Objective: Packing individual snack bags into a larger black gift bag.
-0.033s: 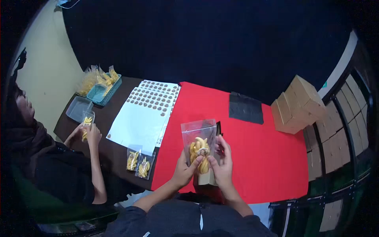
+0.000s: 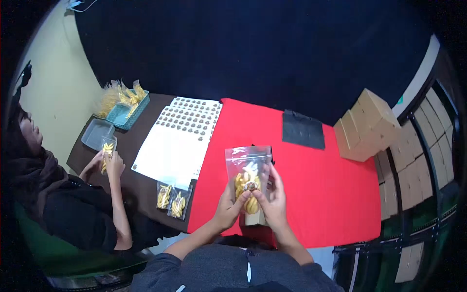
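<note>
Clear pouch (image 2: 249,176), one, upright, part-filled with yellow snack sticks (image 2: 240,182), a round label (image 2: 251,186) on the face toward the viewer; place: held up over the near part of the red cloth (image 2: 331,190). Long axis close to the 12–6 o'clock line, flat zip-topped band at 12, filled base at 6. Left hand (image 2: 227,209): grasping the pouch's lower edge at 8 o'clock, thumb on the front. Right hand (image 2: 274,200): grasping the opposite edge at 4 o'clock, thumb likewise on the front, near the label. Handling, by judgement: light; film supple and rather slippery; contents probably brittle, so best taken by the side edges or the unfilled band at 12, without squeezing the middle. Below the pouch, at 6: a tan block (image 2: 255,219), perhaps a small carton, mostly covered and hard to make out. Round about, reckoned from the pouch: printed label sheets (image 2: 168,148) at 10; two filled bags (image 2: 171,200) between 8 and 9; a co-worker's hands (image 2: 115,166) with another bag (image 2: 108,147) near 9; teal basket (image 2: 127,117) at 10; black sheet (image 2: 302,130) between 1 and 2; stacked cartons (image 2: 362,129) at 2.
</note>
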### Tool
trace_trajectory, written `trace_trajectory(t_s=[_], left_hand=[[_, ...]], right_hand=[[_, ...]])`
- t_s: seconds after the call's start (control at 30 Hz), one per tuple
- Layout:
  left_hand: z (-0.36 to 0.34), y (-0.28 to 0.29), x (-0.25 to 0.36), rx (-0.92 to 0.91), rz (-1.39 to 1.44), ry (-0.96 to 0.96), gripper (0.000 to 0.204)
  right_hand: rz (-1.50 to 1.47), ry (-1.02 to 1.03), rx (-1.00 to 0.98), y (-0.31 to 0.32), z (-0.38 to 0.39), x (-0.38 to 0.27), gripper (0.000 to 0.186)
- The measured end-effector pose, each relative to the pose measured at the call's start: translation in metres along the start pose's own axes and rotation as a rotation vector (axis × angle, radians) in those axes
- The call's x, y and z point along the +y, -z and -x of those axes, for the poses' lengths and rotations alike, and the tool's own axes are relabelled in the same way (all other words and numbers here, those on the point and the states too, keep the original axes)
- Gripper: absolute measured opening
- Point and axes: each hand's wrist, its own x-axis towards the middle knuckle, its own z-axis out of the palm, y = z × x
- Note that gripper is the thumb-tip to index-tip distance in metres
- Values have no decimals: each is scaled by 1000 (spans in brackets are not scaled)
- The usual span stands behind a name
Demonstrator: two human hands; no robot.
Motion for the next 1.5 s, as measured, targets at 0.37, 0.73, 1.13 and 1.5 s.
trace_trajectory(t_s=[0.37,0.73,1.13,1.5], left_hand=[[19,-8,8,25,125,-9,47],[19,3,7,-72,-28,-65,50],[-10,28,48,-140,-361,-276,46],[-7,25,40,-16,-402,-238,15]], right_hand=[[-335,-323,-66,-1,37,13,48],[-193,-180,-108,1,39,6,52],[-34,-38,-87,12,17,-18,24],[-187,-128,-126,13,19,-22,33]])
